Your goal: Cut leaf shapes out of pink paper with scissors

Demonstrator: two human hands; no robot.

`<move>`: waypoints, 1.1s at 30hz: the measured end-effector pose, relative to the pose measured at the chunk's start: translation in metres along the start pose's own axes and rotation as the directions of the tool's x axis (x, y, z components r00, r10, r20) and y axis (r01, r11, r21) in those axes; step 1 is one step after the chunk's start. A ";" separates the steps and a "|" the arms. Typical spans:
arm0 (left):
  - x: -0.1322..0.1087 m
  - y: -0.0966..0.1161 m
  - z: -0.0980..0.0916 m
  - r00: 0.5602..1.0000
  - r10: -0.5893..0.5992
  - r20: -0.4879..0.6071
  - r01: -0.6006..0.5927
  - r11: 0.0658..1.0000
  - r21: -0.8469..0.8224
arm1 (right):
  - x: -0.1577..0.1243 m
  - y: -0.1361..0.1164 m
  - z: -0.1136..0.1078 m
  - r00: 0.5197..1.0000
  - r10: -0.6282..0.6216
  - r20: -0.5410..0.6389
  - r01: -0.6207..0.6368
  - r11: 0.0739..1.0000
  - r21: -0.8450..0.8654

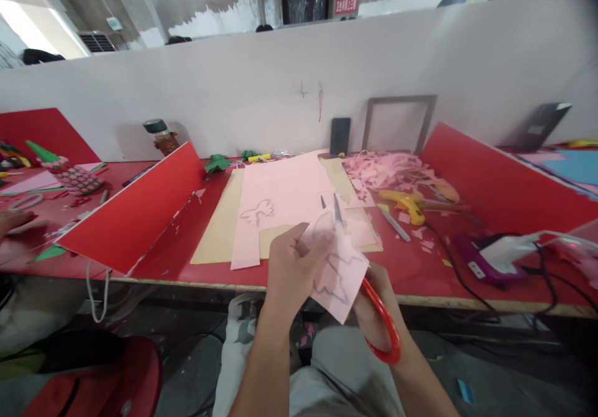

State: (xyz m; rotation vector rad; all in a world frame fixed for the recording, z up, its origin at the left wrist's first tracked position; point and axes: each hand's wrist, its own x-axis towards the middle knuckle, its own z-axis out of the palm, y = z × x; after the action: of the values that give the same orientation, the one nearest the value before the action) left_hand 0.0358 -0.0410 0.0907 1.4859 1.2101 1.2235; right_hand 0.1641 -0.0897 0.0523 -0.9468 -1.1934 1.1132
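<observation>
My left hand [290,261] pinches a small pink paper piece [340,273] with a drawn outline on it, held above my lap in front of the table edge. My right hand [376,308] is closed on red-handled scissors [383,323]; their blades [332,208] stick up open behind the paper's top edge. A larger pink sheet [280,199] with a butterfly-shaped cutout lies on a tan board [219,230] on the red table [420,273] just beyond my hands.
A red divider panel [135,211] leans at the left and another [495,180] at the right. Pink scraps [397,167], a yellow glue gun [406,204], a knife [395,224], and a white charger with cables [504,249] lie right. Another person's hand [16,220] rests far left.
</observation>
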 end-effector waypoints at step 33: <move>0.056 -0.028 -0.009 0.967 -0.124 0.224 0.176 0.957 -0.231 | 0.064 0.022 -0.019 0.988 0.046 -0.146 -0.072 0.981 -0.178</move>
State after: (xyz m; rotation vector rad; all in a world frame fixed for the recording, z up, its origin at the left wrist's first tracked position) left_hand 0.0256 0.0197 0.0748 1.2747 0.9719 1.0467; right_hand 0.1805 -0.0226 0.0416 -1.1900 -1.1714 0.9770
